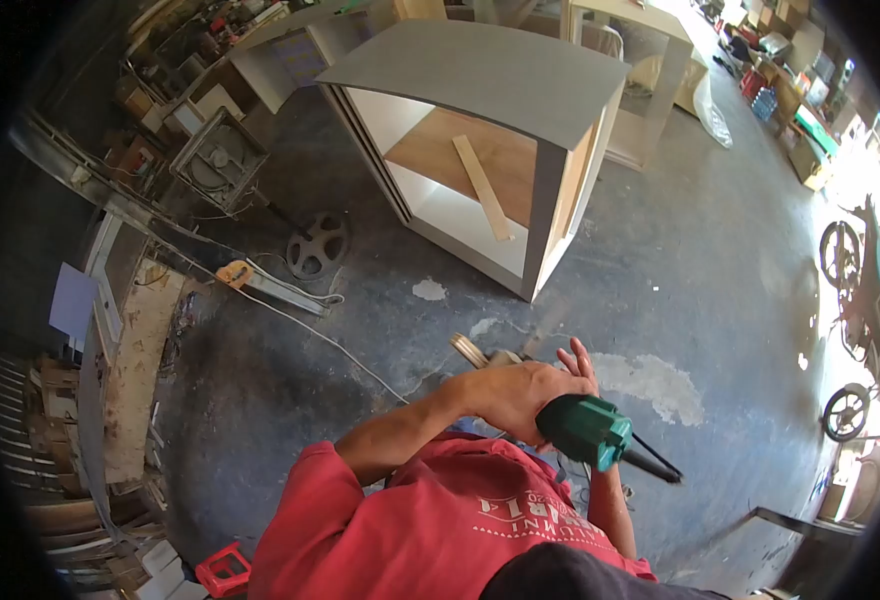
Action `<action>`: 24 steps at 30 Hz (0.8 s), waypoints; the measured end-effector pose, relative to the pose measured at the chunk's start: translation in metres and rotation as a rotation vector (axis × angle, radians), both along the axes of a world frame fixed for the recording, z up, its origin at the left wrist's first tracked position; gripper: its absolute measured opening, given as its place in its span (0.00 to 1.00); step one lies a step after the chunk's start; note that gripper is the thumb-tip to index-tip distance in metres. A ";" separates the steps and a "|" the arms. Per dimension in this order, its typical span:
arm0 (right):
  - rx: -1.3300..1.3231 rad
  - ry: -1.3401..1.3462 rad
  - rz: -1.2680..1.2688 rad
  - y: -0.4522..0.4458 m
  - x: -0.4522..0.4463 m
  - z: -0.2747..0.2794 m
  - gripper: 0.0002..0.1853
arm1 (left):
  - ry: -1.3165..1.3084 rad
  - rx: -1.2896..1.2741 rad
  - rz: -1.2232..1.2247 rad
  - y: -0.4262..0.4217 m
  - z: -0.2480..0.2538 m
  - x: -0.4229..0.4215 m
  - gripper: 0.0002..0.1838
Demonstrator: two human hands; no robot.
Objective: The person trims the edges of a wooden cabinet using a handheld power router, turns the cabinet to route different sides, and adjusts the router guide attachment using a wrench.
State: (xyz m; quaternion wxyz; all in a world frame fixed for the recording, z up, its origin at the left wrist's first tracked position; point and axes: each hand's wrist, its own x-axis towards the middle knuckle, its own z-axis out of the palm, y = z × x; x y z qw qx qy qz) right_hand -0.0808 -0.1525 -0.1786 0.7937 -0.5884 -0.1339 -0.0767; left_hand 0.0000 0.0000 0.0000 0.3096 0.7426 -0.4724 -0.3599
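1. Grey-topped cabinet (pixel 475 70), 12 o'clock.
2. Green power tool (pixel 585 428), 4 o'clock of L hand (pixel 522 392), touching; prob. tool-handling step.
3. L grip unclear, some fingers (pixel 581 364) extended; R hand hidden, can't tell. Next move likely needs firm hold.

The green power tool (pixel 585 432) hides where my right forearm (pixel 610 512) ends, so I can't make out that grip. My left hand (pixel 528 393) covers part of a wooden piece (pixel 469 350), the bottom edge crops my dark cap (pixel 560 577), and glare blurs the motorcycle (pixel 871 290).
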 end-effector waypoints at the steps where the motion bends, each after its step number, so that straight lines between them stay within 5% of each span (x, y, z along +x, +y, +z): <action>1: 0.068 -0.032 0.040 -0.005 0.004 0.019 0.40 | 0.074 -0.016 -0.005 -0.005 0.009 0.000 0.38; 3: -0.013 0.051 0.078 -0.036 -0.028 0.081 0.38 | 0.255 -0.185 -0.022 -0.019 0.004 -0.013 0.41; 4: 0.218 0.301 0.009 -0.040 -0.022 0.103 0.54 | 0.195 -0.457 -0.036 -0.024 -0.002 -0.007 0.40; 5: 0.301 0.429 0.004 -0.023 -0.004 0.118 0.59 | 0.122 -0.690 -0.051 -0.016 -0.005 0.004 0.40; 7: 0.496 0.681 -0.042 0.011 0.031 0.149 0.71 | 0.088 -0.734 -0.063 0.013 0.002 0.032 0.40; 8: 0.345 0.173 -0.020 0.030 0.050 0.139 0.55 | 0.073 -0.711 -0.011 0.030 0.003 0.043 0.39; 11: 0.004 -0.381 0.053 0.074 0.105 0.115 0.51 | -0.122 -0.699 0.114 0.095 0.002 0.081 0.38; 13: -0.053 -0.193 0.033 0.115 0.135 0.107 0.65 | -0.426 -0.663 0.185 0.143 0.005 0.118 0.35; 15: -0.033 -0.069 -0.008 0.160 0.159 0.093 0.72 | -0.420 -0.620 0.267 0.190 0.006 0.143 0.31; 18: -0.082 0.018 -0.313 0.205 0.195 0.058 0.65 | -0.549 -0.563 0.430 0.241 -0.005 0.167 0.27; 24: 0.135 -0.100 -0.431 0.272 0.286 0.131 0.50 | -0.390 -0.815 1.139 0.353 -0.023 0.208 0.09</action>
